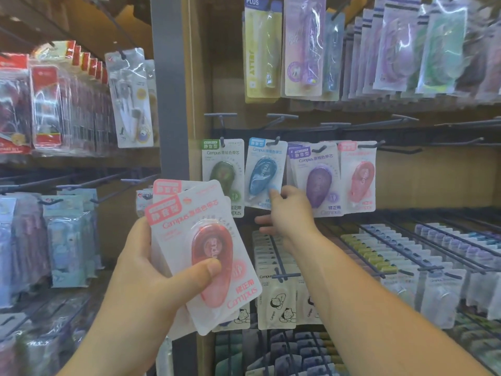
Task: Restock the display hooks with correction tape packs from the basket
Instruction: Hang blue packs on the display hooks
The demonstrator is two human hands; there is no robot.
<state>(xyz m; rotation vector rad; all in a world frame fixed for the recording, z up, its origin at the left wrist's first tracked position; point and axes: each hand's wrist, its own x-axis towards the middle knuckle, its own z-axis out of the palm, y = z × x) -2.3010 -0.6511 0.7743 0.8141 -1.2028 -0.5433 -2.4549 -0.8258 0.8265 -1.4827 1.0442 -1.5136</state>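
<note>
1. Pink packs [206, 256]: a fanned stack of correction tape cards, held low and left of the display. The basket is out of view.
2. Left hand [146, 280]: we grip the stack, thumb pressed on the top card's red dispenser, fingers curled behind.
3. Right hand [287, 213]: forefinger and thumb appear to pinch the lower edge of the blue pack [264, 172] hanging on its hook [273, 141]; the other fingers spread loosely.
4. Technique, as we judge it: steady each card, align its hole with the hook tip, slide it fully back, and match colours. Pink belongs with the hung pink pack [359, 177].
</note>
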